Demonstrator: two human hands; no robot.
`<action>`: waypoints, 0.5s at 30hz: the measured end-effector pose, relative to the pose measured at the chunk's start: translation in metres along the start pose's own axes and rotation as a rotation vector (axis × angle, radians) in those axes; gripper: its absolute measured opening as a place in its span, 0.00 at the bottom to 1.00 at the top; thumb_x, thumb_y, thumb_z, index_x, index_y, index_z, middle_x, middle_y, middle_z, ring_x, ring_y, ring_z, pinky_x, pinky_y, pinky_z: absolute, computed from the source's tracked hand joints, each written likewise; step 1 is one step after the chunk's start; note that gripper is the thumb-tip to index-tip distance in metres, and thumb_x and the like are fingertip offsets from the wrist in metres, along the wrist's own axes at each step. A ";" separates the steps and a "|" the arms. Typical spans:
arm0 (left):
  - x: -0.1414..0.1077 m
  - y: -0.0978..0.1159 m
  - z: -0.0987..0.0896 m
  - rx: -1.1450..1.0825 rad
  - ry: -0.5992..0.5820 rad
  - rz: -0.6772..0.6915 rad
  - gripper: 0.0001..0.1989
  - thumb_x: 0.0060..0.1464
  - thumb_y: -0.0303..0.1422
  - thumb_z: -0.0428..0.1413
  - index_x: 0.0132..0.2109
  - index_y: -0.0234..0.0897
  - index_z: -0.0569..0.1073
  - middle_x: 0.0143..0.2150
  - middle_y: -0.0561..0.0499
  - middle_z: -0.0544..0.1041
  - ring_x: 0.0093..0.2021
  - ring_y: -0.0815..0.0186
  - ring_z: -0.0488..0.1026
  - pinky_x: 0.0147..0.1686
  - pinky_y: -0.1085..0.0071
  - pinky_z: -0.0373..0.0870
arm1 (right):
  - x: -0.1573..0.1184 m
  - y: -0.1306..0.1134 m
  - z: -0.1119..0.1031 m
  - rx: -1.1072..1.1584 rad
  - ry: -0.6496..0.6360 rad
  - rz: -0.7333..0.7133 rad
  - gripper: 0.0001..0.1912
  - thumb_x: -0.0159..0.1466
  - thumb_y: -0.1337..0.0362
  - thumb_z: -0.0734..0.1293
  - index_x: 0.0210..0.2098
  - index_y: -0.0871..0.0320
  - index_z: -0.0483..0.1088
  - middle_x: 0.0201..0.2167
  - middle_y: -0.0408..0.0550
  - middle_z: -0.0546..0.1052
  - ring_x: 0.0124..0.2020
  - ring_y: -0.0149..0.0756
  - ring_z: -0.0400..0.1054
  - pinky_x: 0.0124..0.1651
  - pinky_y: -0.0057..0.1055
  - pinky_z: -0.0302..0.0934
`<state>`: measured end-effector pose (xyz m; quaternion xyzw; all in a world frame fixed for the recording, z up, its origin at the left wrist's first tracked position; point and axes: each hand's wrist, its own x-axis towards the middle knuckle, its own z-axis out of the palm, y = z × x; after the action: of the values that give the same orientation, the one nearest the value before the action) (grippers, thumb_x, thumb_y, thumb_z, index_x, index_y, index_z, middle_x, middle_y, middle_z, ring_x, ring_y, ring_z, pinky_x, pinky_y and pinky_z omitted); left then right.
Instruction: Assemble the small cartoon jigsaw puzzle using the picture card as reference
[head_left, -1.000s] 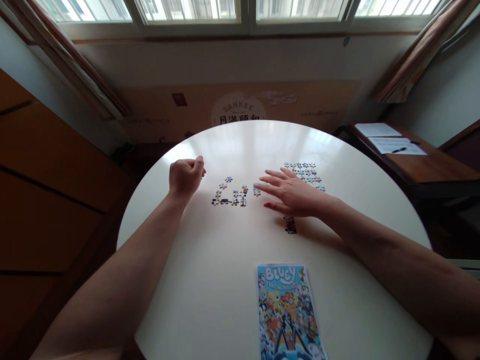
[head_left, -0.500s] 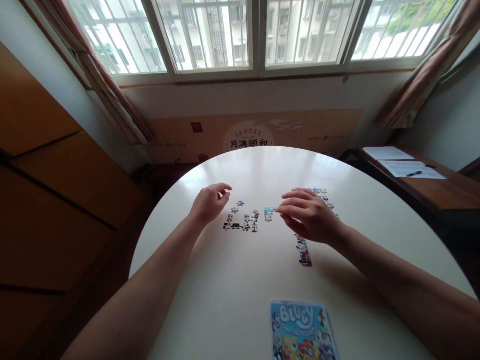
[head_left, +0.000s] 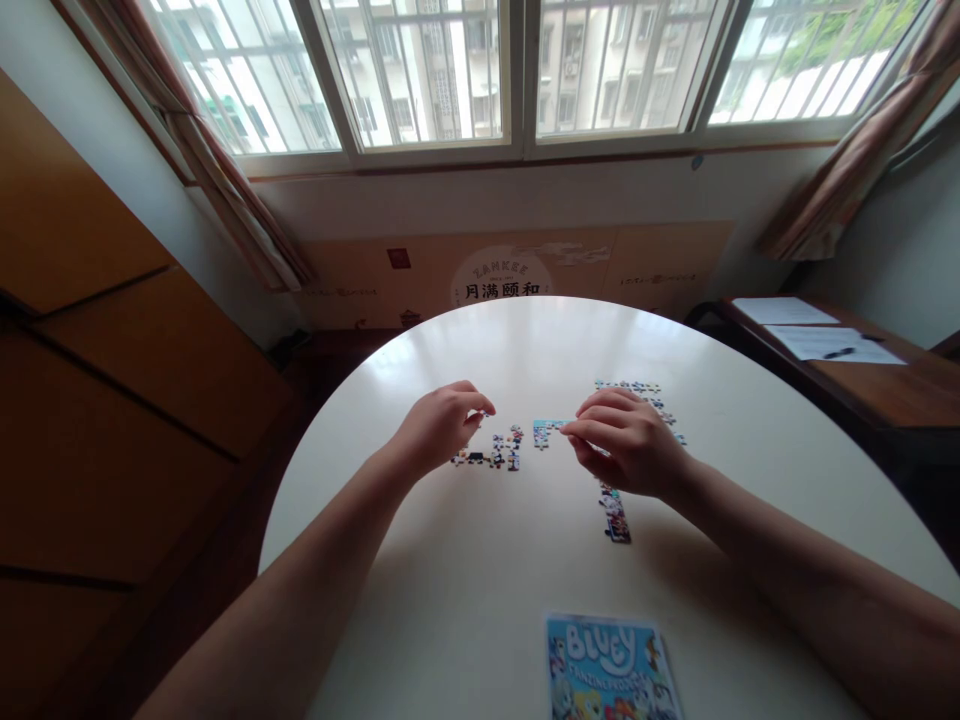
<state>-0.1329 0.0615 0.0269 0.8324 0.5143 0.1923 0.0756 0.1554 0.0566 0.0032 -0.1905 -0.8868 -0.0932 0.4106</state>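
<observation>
My left hand (head_left: 439,428) is over the left group of jigsaw pieces, thumb and forefinger pinched on a small jigsaw piece (head_left: 486,413), mostly hidden by the fingertips. Just below it lie joined dark and multicoloured jigsaw pieces (head_left: 506,460). My right hand (head_left: 630,440) is curled, its fingertips closed at the right end of a small blue-topped puzzle section (head_left: 543,434). Under and beyond that hand, a strip of joined edge pieces (head_left: 616,515) runs toward me, and more joined pieces (head_left: 630,386) run along the far side. The hand hides part of these.
A blue Bluey picture sheet (head_left: 611,665) lies at the near edge of the round white table (head_left: 420,620). On the right, a brown side table (head_left: 847,385) holds papers (head_left: 832,343) and a dark pen. Windows and a printed board stand behind.
My left hand has moved right and slightly nearer, closing over the loose pieces and pinching one. My right hand stays at the blue-topped section. The view has shifted slightly.
</observation>
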 end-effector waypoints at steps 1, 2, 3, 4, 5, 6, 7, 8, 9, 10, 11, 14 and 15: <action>0.000 -0.001 -0.002 0.020 -0.002 -0.022 0.13 0.56 0.24 0.54 0.41 0.41 0.82 0.45 0.50 0.81 0.36 0.65 0.76 0.36 0.70 0.69 | 0.000 0.000 0.000 0.003 -0.001 0.000 0.05 0.63 0.70 0.67 0.36 0.54 0.75 0.28 0.43 0.79 0.34 0.39 0.72 0.41 0.38 0.66; 0.000 -0.002 -0.006 0.046 -0.006 -0.052 0.13 0.56 0.24 0.54 0.40 0.41 0.82 0.45 0.50 0.81 0.37 0.64 0.76 0.37 0.69 0.69 | -0.001 0.000 0.001 0.007 -0.002 -0.001 0.05 0.63 0.70 0.67 0.36 0.54 0.75 0.28 0.43 0.79 0.34 0.39 0.72 0.41 0.37 0.66; -0.001 -0.004 -0.010 0.076 -0.017 -0.088 0.13 0.57 0.25 0.54 0.40 0.41 0.82 0.45 0.50 0.81 0.39 0.64 0.77 0.38 0.69 0.69 | -0.001 0.000 0.001 0.011 -0.003 0.000 0.06 0.63 0.70 0.67 0.36 0.54 0.75 0.28 0.43 0.79 0.34 0.39 0.72 0.41 0.37 0.66; -0.001 -0.005 -0.014 0.107 -0.037 -0.127 0.13 0.57 0.25 0.54 0.39 0.41 0.83 0.45 0.50 0.81 0.40 0.63 0.77 0.39 0.68 0.69 | -0.002 0.001 0.001 0.015 -0.003 0.002 0.06 0.63 0.70 0.67 0.37 0.54 0.74 0.28 0.43 0.78 0.34 0.38 0.72 0.41 0.37 0.66; -0.002 -0.006 -0.018 0.136 -0.068 -0.164 0.12 0.57 0.26 0.54 0.39 0.41 0.83 0.45 0.50 0.82 0.42 0.62 0.77 0.40 0.68 0.69 | -0.002 0.001 0.002 0.017 -0.004 0.003 0.06 0.62 0.70 0.67 0.37 0.54 0.74 0.27 0.43 0.78 0.34 0.38 0.72 0.41 0.37 0.66; -0.003 -0.006 -0.022 0.161 -0.107 -0.195 0.12 0.57 0.26 0.54 0.38 0.41 0.83 0.44 0.50 0.82 0.42 0.61 0.77 0.40 0.68 0.69 | -0.002 0.001 0.002 0.018 -0.006 0.003 0.06 0.62 0.70 0.67 0.37 0.54 0.74 0.27 0.43 0.78 0.34 0.39 0.72 0.40 0.38 0.66; -0.004 -0.006 -0.024 0.182 -0.150 -0.220 0.11 0.56 0.27 0.54 0.38 0.41 0.83 0.43 0.50 0.82 0.43 0.60 0.77 0.39 0.68 0.68 | -0.002 0.001 0.002 0.018 -0.007 0.001 0.06 0.62 0.71 0.67 0.37 0.54 0.74 0.27 0.43 0.78 0.34 0.39 0.72 0.40 0.38 0.66; -0.005 -0.005 -0.026 0.200 -0.192 -0.239 0.11 0.56 0.28 0.55 0.38 0.41 0.83 0.42 0.50 0.83 0.43 0.60 0.77 0.38 0.68 0.68 | -0.002 0.001 0.002 0.018 -0.007 -0.003 0.06 0.62 0.71 0.67 0.37 0.54 0.74 0.27 0.43 0.78 0.34 0.39 0.72 0.40 0.37 0.66; -0.006 -0.003 -0.027 0.214 -0.228 -0.251 0.11 0.56 0.28 0.55 0.38 0.41 0.83 0.41 0.50 0.83 0.42 0.59 0.77 0.36 0.69 0.67 | -0.002 0.001 0.002 0.019 -0.008 -0.007 0.06 0.62 0.71 0.67 0.37 0.54 0.74 0.27 0.43 0.78 0.33 0.38 0.72 0.39 0.37 0.66; -0.007 -0.002 -0.028 0.226 -0.259 -0.259 0.10 0.55 0.29 0.56 0.38 0.41 0.83 0.40 0.50 0.83 0.41 0.59 0.77 0.35 0.69 0.66 | -0.002 0.001 0.003 0.021 -0.009 -0.011 0.06 0.62 0.71 0.67 0.37 0.55 0.74 0.27 0.43 0.79 0.33 0.38 0.71 0.39 0.37 0.66; -0.007 0.000 -0.027 0.235 -0.285 -0.264 0.10 0.55 0.30 0.57 0.39 0.42 0.83 0.40 0.50 0.83 0.41 0.59 0.77 0.33 0.69 0.66 | -0.002 0.001 0.003 0.025 -0.010 -0.013 0.06 0.62 0.71 0.67 0.37 0.55 0.74 0.28 0.43 0.79 0.33 0.38 0.72 0.39 0.37 0.66; -0.008 0.004 -0.025 0.243 -0.346 -0.273 0.10 0.53 0.32 0.58 0.40 0.43 0.84 0.41 0.50 0.83 0.40 0.59 0.78 0.31 0.70 0.64 | -0.002 0.000 0.003 0.029 -0.014 -0.009 0.06 0.63 0.71 0.67 0.37 0.54 0.73 0.28 0.44 0.79 0.33 0.38 0.72 0.39 0.37 0.67; -0.008 0.004 -0.024 0.241 -0.360 -0.278 0.10 0.53 0.32 0.58 0.40 0.43 0.84 0.41 0.50 0.83 0.40 0.59 0.77 0.31 0.70 0.63 | -0.002 0.000 0.003 0.030 -0.015 -0.007 0.06 0.63 0.71 0.67 0.37 0.54 0.74 0.28 0.43 0.79 0.33 0.38 0.72 0.39 0.37 0.67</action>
<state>-0.1424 0.0508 0.0486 0.7775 0.6212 -0.0340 0.0919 0.1548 0.0571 -0.0005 -0.1819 -0.8918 -0.0801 0.4064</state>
